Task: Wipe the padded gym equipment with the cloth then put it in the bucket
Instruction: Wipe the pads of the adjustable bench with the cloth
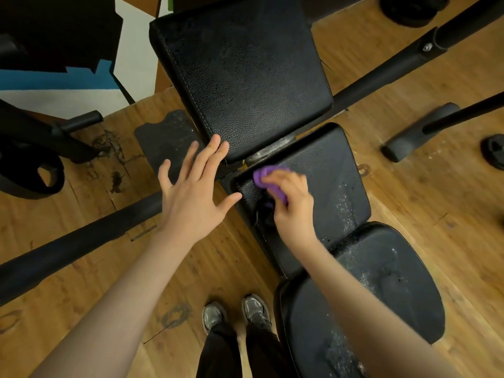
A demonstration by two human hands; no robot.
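Note:
A black padded gym bench runs from top centre to bottom right in three parts: a large back pad (pixel 245 69), a middle seat pad (pixel 327 181) and a near pad (pixel 381 282). My right hand (pixel 293 203) is shut on a bunched purple cloth (pixel 266 177) and presses it on the far left corner of the middle pad. My left hand (pixel 195 186) is open with spread fingers, its fingertips touching the near left corner of the back pad. White specks show on the right side of the middle pad and on the near pad. No bucket is in view.
The floor is wood planks (pixel 95 268). Black frame bars (pixel 81 241) cross at the left and upper right (pixel 395 66). A black rubber mat (pixel 166 143) lies left of the bench. Weight plates (pixel 493 155) lie at the right edge. My shoes (pixel 237 313) stand beside the near pad.

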